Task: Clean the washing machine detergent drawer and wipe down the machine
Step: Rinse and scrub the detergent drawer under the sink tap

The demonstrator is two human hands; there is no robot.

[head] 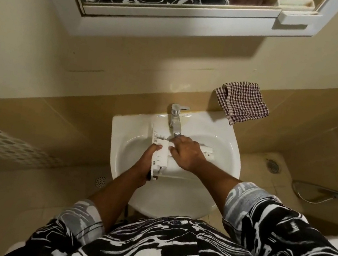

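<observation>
Fingers of the left hand (pixel 147 157) wrap the front panel of the drawer (pixel 162 155), holding it on edge over the sink (pixel 228 141) under the tap (pixel 175 121). Right hand (pixel 186 152) lies across its top, fingers curled onto the compartments. Hard, light plastic, likely slick when wet; thin dividers look breakable, so the sturdy front panel and side walls seem the safest hold.
</observation>
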